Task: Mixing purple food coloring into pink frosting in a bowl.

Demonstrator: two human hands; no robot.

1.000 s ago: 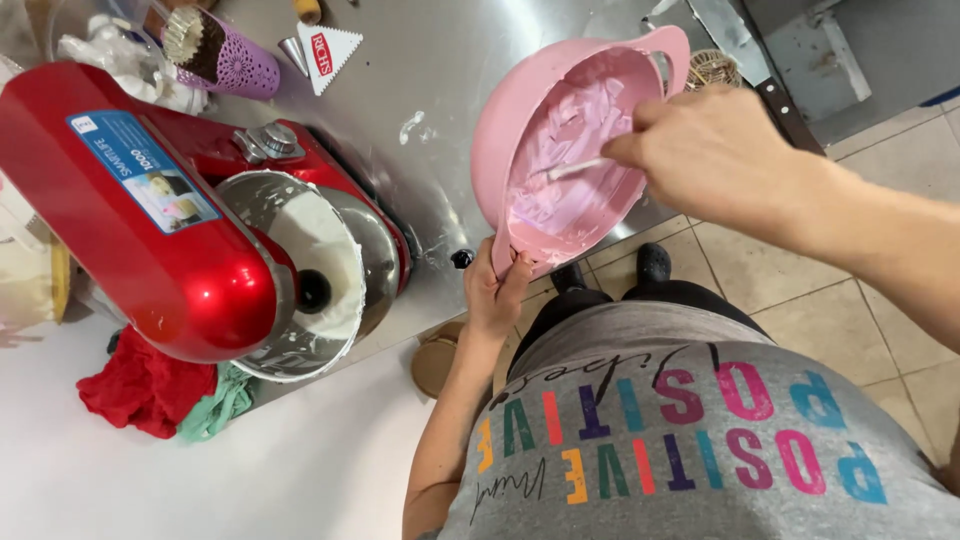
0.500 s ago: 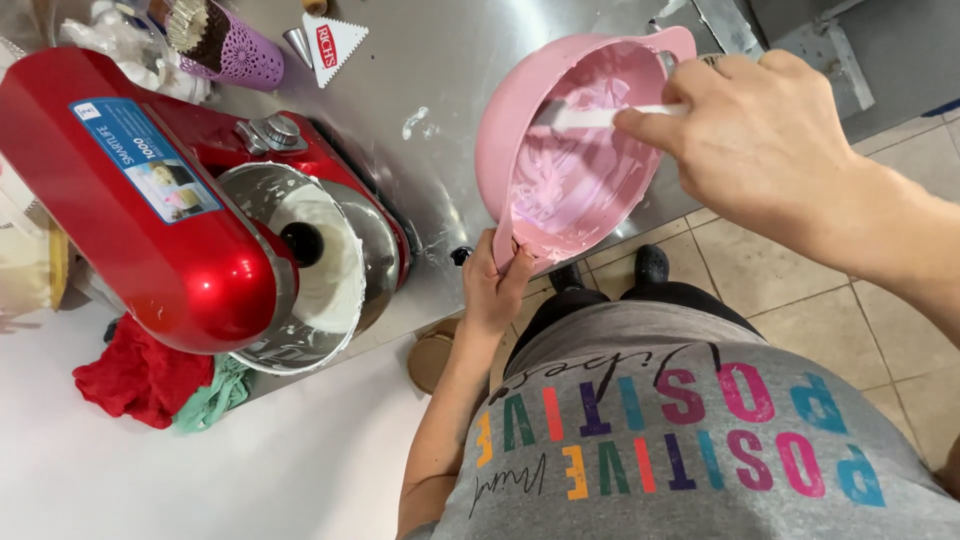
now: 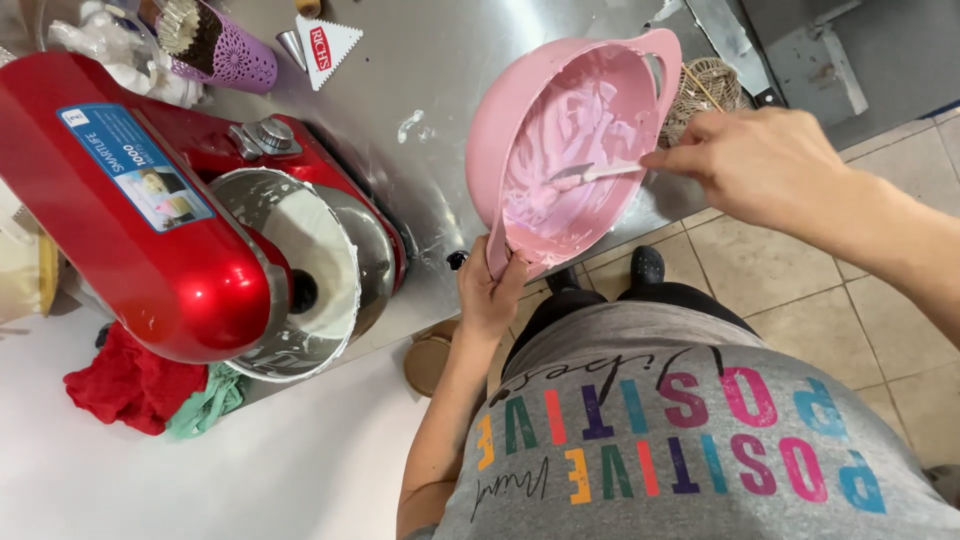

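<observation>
Head view looks down on a person tipping a pink mixing bowl (image 3: 560, 150) over the edge of a steel counter (image 3: 420, 70), its open mouth turned towards the camera. The left hand (image 3: 490, 295) is closed around the bowl's lower lip, fingers wrapped tight, bearing its weight. The right hand (image 3: 760, 165) pinches the handle of a small white spatula (image 3: 595, 173) between curled fingers, the blade inside the bowl against the pink cream (image 3: 570, 140). By the look of it the mixing is well along: the cream is evenly coloured, thick and soft, smeared in ridges up the inner wall with no streaks of unmixed colour showing, though much of it clings to the sides, so scraping and gathering seem to be what is left. Beside the bowl stands a red stand mixer (image 3: 150, 220) with a cream-coated steel bowl (image 3: 300, 270).
</observation>
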